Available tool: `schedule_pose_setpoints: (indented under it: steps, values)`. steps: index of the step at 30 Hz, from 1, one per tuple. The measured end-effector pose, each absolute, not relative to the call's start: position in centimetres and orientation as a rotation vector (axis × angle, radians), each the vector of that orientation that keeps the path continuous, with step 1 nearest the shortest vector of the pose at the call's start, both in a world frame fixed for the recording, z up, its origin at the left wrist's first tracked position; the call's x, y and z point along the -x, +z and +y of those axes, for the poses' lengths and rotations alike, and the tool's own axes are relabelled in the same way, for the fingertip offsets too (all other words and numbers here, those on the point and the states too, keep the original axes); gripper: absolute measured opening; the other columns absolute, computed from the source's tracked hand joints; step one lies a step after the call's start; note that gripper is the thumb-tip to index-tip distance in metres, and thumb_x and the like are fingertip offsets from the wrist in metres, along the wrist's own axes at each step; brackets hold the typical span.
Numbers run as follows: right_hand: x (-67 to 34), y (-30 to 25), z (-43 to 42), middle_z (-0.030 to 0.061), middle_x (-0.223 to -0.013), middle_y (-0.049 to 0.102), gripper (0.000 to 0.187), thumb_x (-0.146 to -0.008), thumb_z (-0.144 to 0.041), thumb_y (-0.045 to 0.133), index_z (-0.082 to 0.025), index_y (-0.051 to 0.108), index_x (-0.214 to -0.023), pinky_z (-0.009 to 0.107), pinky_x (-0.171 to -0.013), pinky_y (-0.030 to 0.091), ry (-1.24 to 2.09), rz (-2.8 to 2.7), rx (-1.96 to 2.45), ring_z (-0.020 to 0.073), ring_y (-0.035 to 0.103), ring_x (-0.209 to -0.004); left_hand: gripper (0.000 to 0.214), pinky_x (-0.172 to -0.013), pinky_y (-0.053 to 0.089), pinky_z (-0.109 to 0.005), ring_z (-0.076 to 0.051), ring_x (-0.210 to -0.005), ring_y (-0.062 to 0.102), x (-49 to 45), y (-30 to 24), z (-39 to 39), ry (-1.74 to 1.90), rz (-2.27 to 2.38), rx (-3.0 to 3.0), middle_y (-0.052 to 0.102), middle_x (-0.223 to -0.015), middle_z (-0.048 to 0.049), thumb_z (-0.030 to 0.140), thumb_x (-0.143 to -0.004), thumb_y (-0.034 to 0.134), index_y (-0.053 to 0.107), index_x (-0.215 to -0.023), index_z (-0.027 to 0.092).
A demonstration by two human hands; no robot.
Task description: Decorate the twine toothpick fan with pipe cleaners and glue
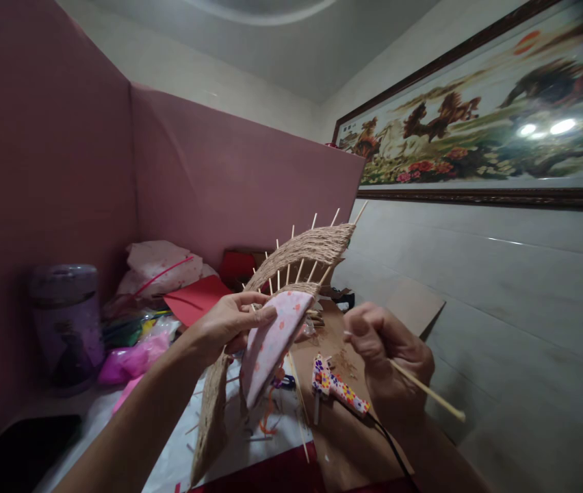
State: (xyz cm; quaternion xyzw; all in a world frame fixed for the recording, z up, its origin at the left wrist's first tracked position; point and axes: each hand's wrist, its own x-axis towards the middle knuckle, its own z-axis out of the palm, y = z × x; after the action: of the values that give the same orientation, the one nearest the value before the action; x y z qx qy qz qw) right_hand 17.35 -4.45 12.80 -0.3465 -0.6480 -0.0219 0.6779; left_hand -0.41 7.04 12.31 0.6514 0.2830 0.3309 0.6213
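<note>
My left hand (240, 318) pinches a craft piece built of wooden skewers with twine wound across them (304, 248). Pale pink patterned fabric (278, 342) covers its lower, curved part, and bare skewer tips stick out along the top. My right hand (389, 356) is closed around a thin wooden stick (432, 394), whose blunt end points down to the right. Something small and whitish shows at my right fingertips, too small to name. Below and between my hands, a flower-patterned glue gun (340, 387) lies on brown cardboard with its cord running toward me.
Another twine-wrapped piece (212, 418) stands at lower left, near loose sticks and scissors (286, 382). A purple canister (66, 329), pink plastic bags (135, 356) and red sheets (199, 301) crowd the left. A pink partition (240, 171) and tiled wall (507, 294) bound the table.
</note>
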Motion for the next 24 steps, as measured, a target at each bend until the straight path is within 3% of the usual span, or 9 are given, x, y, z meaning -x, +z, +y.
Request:
schedule_pose_setpoints:
  steps: [3, 6, 8, 15, 24]
  values:
    - [-17.42, 12.59, -4.54, -0.0008, -0.068, 0.053, 0.024, -0.082, -0.017, 0.056, -0.019, 0.043, -0.062, 0.021, -0.046, 0.036, -0.010, -1.490, 0.845, 0.0085, 0.047, -0.055, 0.054, -0.030, 0.011, -0.016, 0.000, -0.029, 0.025, 0.40, 12.30, 6.98, 0.766, 0.650, -1.501, 0.045, -0.048, 0.0082, 0.048, -0.062, 0.071, 0.057, -0.101, 0.012]
    - [-17.46, 12.52, -4.42, -0.0018, -0.069, 0.057, 0.005, -0.083, -0.019, 0.055, -0.020, 0.051, -0.083, 0.021, -0.048, 0.043, 0.003, -1.524, 0.932, 0.0099, 0.054, -0.057, 0.053, -0.029, 0.011, -0.016, 0.000, -0.029, 0.024, 0.38, 12.24, 6.97, 0.770, 0.652, -1.501, 0.044, -0.048, 0.0085, 0.048, -0.062, 0.071, 0.058, -0.100, 0.012]
    - [-17.53, 12.57, -4.24, -0.0019, -0.069, 0.058, 0.008, -0.084, -0.020, 0.052, -0.021, 0.053, -0.092, 0.022, -0.051, 0.046, -0.092, -1.600, 1.011, 0.0104, 0.056, -0.058, 0.053, -0.029, 0.011, -0.016, 0.000, -0.029, 0.024, 0.34, 12.21, 6.99, 0.775, 0.649, -1.497, 0.044, -0.048, 0.0086, 0.048, -0.062, 0.072, 0.058, -0.099, 0.012]
    - [-17.36, 12.63, -3.59, -0.0011, -0.073, 0.066, 0.014, -0.085, -0.021, 0.054, -0.021, 0.055, -0.098, 0.020, -0.050, 0.046, -0.214, -1.657, 1.021, 0.0093, 0.060, -0.058, 0.053, -0.029, 0.011, -0.017, 0.000, -0.029, 0.025, 0.29, 12.10, 7.00, 0.769, 0.643, -1.511, 0.044, -0.047, 0.0086, 0.047, -0.063, 0.071, 0.057, -0.101, 0.012]
    - [-17.31, 12.91, -3.80, -0.0003, -0.073, 0.064, 0.007, -0.087, -0.021, 0.050, -0.019, 0.055, -0.092, 0.021, -0.052, 0.044, -0.337, -1.755, 1.062, 0.0090, 0.057, -0.057, 0.057, -0.030, 0.011, -0.017, -0.001, -0.029, 0.025, 0.32, 12.03, 7.03, 0.768, 0.660, -1.532, 0.043, -0.047, 0.0087, 0.048, -0.064, 0.070, 0.057, -0.105, 0.011]
